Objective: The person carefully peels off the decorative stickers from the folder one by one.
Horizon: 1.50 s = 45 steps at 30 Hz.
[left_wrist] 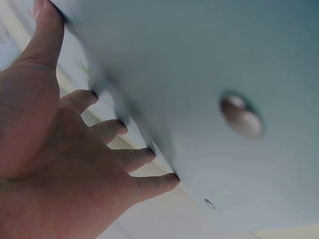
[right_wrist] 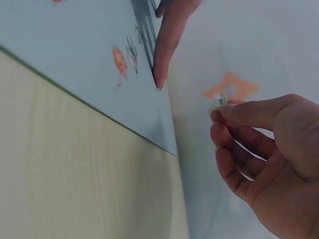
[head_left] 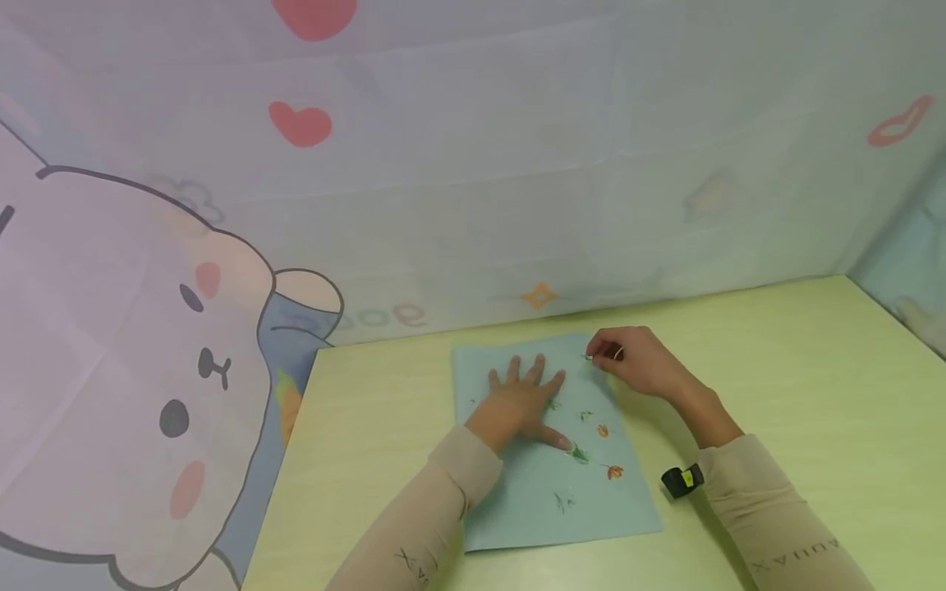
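A light blue sheet (head_left: 510, 517) with small flower and leaf pictures lies on the table. My left hand (head_left: 517, 406) rests on it with fingers spread, the thumb beside a green leaf picture (head_left: 580, 454). In the left wrist view, the fingertips (left_wrist: 144, 157) press along the sheet's surface. Above the sheet's far right corner, my right hand (head_left: 636, 357) pinches a small clear piece with a green leaf print (right_wrist: 219, 101) between thumb and forefinger. It looks like a sticker. Orange flower pictures (head_left: 614, 472) show on the right part of the sheet.
A black object with a yellow-green mark (head_left: 681, 481) is by the right sleeve. The pale yellow table (head_left: 776, 369) meets a printed cloth backdrop (head_left: 473, 205) at its far edge. A cartoon figure (head_left: 185, 369) is on the cloth at left.
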Available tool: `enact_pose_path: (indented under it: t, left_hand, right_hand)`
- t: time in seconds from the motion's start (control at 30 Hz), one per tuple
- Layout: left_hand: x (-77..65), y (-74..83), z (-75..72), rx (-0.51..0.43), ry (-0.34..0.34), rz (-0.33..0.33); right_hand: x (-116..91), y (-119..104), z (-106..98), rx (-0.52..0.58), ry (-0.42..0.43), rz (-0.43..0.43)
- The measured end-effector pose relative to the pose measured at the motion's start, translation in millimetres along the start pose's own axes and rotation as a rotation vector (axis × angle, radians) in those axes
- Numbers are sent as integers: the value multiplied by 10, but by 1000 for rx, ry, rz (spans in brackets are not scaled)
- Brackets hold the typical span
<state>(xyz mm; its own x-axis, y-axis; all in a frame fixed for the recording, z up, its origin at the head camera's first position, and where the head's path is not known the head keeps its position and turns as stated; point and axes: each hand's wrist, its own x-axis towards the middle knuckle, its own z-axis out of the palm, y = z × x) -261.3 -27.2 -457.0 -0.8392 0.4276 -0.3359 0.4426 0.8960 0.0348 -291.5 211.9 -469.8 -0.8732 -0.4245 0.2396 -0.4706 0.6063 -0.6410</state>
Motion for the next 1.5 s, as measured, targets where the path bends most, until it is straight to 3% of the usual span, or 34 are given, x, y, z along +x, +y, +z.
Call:
enact_pose_path:
  t: [0.4, 0.63, 0.77, 1.27, 1.5]
  left_hand:
    - [7, -34, 23, 14, 13, 15]
    - [-17, -35, -15, 10, 12, 22]
    - [-19, -44, -10, 9, 13, 23]
    - [-54, -78, -27, 1, -4, 10]
    - [-48, -79, -14, 1, -10, 5]
  right_hand:
    - [-46, -4, -175, 40, 74, -20]
    - [-65, 49, -235, 29, 259, -10]
    - [-72, 75, -250, 31, 315, -7]
    - [-72, 165, -205, 37, 302, 70]
    - [-106, 265, -174, 37, 287, 148]
